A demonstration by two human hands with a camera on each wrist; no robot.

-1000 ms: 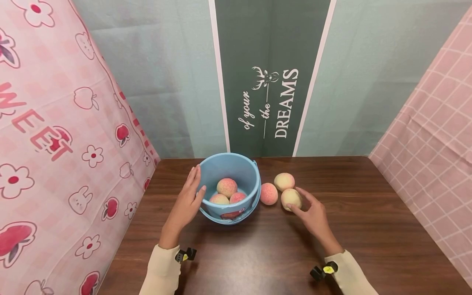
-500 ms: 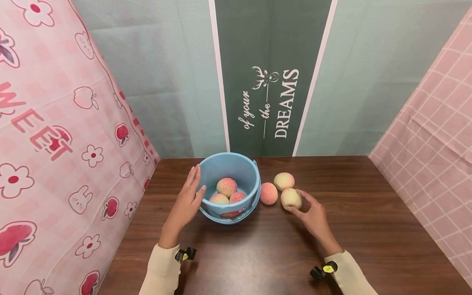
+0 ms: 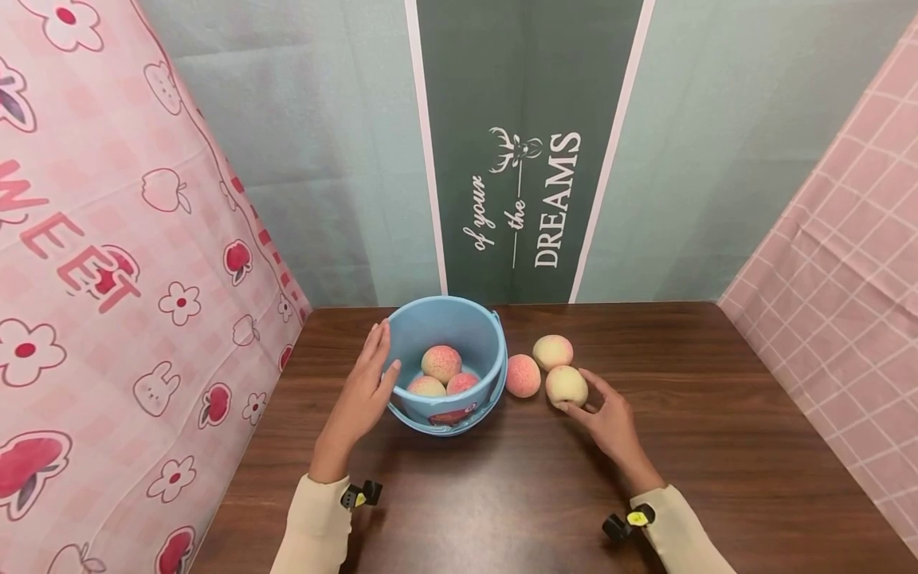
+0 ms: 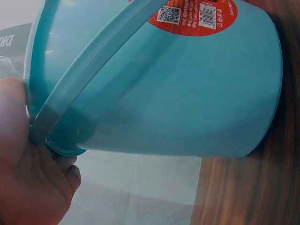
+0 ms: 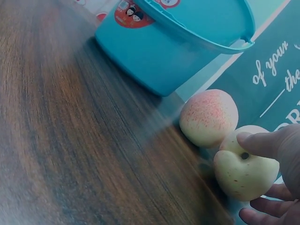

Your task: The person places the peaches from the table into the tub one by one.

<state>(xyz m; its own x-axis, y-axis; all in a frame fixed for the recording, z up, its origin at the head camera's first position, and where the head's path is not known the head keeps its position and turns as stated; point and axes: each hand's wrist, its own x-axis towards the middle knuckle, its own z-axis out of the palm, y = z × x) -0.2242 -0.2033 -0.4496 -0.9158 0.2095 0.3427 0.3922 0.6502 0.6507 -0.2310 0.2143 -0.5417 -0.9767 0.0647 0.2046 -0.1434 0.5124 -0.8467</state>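
Note:
In the head view a light-blue bucket [image 3: 448, 323] holds several pink-and-yellow peaches [image 3: 441, 363]. My left hand [image 3: 363, 395] rests against the bucket's left side at the rim, its fingers stretched out along it. The left wrist view has this hand [image 4: 33, 183] beside the rim where the handle [image 4: 89, 70] joins. To the right of the bucket, my right hand [image 3: 610, 418] pinches a pale yellow peach [image 3: 566, 387] between thumb and fingers. Seen from the right wrist, the thumb lies over the top of this peach [image 5: 243, 176], near its dark stem hollow.
A pinker peach [image 3: 523, 376] lies between the bucket and the held one, and another yellowish peach [image 3: 553, 352] sits just behind. All stand on a dark wooden table [image 3: 688, 399]. Patterned cloths, including a pink checked one [image 3: 846, 263], hang around its back and sides.
The right hand's fingers have shifted slightly round the pale peach, which has turned a little in place. The left hand and the bucket stay as they were.

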